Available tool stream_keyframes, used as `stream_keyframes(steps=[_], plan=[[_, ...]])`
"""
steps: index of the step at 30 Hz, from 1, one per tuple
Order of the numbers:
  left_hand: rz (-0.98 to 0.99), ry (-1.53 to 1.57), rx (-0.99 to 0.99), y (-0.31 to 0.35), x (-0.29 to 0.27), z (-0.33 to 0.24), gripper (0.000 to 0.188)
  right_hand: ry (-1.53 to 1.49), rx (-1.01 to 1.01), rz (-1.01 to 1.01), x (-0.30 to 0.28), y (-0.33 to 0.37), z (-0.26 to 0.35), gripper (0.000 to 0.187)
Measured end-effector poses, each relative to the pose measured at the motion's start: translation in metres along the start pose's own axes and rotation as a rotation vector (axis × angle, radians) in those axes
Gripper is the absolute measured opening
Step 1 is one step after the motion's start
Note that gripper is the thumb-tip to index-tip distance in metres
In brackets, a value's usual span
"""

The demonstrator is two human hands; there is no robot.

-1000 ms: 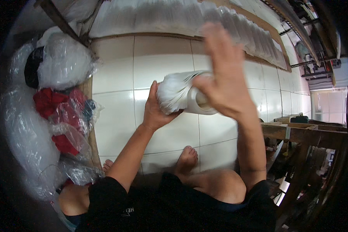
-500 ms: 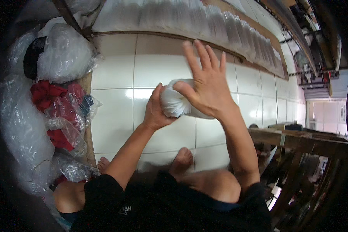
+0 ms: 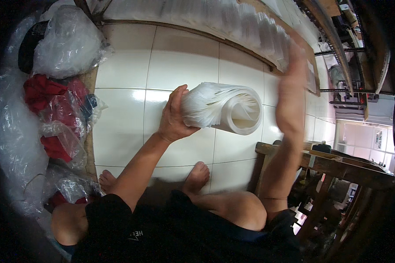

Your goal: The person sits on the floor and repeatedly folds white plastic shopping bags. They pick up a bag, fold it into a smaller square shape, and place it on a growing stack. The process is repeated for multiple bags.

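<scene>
My left hand [image 3: 174, 117] is wrapped round one end of a thick folded stack of white plastic bags or sheets [image 3: 206, 103]. The stack bends over on itself; its right end curls into a loop with layered edges fanned out. It is held above the tiled floor, in front of my knees. My right hand [image 3: 292, 81] is off to the right, apart from the stack and near the right end of the long row of clear plastic; motion smears its fingers.
A long row of packed translucent plastic stacks [image 3: 232, 19] lines the far side on a wooden-edged base. At left lie clear plastic bags [image 3: 70, 44] and red cloth [image 3: 46, 92]. A wooden bench frame [image 3: 338, 166] stands at right, metal shelving [image 3: 351, 50] beyond it. White tiles [image 3: 180, 149] lie below.
My right hand has swung away from the stack to the right. The stack's right end, formerly behind that hand, now shows its curled loop. My left hand keeps its grip.
</scene>
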State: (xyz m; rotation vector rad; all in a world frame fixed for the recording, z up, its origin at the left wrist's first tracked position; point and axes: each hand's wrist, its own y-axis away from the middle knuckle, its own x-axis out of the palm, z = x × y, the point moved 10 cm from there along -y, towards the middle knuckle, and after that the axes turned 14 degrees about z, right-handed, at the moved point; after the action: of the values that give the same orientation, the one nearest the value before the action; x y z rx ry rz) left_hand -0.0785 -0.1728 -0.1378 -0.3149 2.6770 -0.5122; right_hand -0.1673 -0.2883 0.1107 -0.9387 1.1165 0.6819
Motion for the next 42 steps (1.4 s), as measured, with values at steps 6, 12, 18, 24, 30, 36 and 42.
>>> stream_keyframes(steps=[6,12,18,24,30,36,42], plan=[[-0.043,-0.105,0.053,-0.014,-0.006,-0.017,0.118,0.017,0.02,0.122,0.0,0.008,0.016,0.093],[-0.062,-0.09,0.05,-0.01,-0.007,-0.018,0.114,0.054,0.166,0.316,0.071,0.019,0.018,0.105],[-0.108,-0.143,0.182,-0.009,-0.012,-0.03,0.12,0.059,0.02,0.279,0.058,0.003,0.045,0.108],[0.033,-0.281,-0.021,-0.012,0.004,-0.009,0.119,-0.032,-0.007,0.198,0.032,-0.022,0.043,0.101],[0.071,-0.14,-0.071,-0.013,0.011,-0.007,0.116,0.09,0.15,0.398,0.086,-0.001,0.011,0.091],[0.036,-0.087,-0.086,-0.013,0.008,-0.003,0.121,0.051,0.262,0.295,0.051,0.022,-0.005,0.088],[0.036,-0.13,-0.049,-0.014,0.005,-0.006,0.109,0.012,0.19,0.142,0.002,0.026,0.01,0.093]])
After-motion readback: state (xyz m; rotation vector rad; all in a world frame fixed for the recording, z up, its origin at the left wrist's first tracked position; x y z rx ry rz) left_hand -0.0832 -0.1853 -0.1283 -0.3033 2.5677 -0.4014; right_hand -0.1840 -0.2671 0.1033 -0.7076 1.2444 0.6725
